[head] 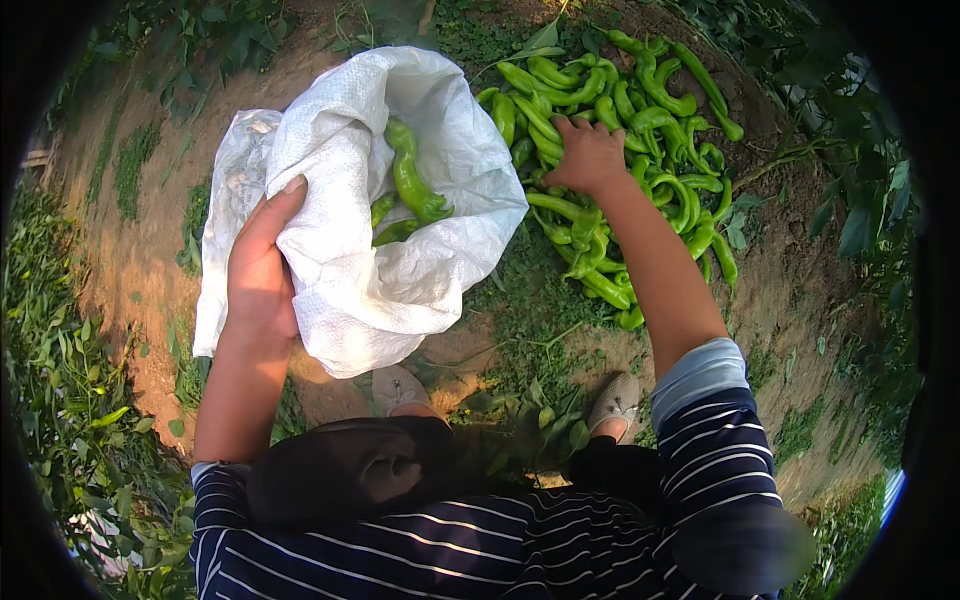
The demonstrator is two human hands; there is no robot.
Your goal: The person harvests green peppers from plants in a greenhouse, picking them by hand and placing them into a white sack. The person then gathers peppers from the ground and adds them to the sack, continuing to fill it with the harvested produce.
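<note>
My left hand grips the left side of a white woven plastic sack, its thumb on the outside and its fingers hidden by the material. The sack's mouth is spread and faces up. A long green pepper lies inside it, with parts of others below. To the right, a heap of long, curved green peppers rests on the ground. My right hand reaches onto the left part of this heap, fingers spread over the peppers. Whether its fingertips hold one cannot be told.
Low weeds grow on the bare soil around the heap. Leafy plants border the ground at the left, with more foliage at the right. My two shoes stand just below the sack and heap.
</note>
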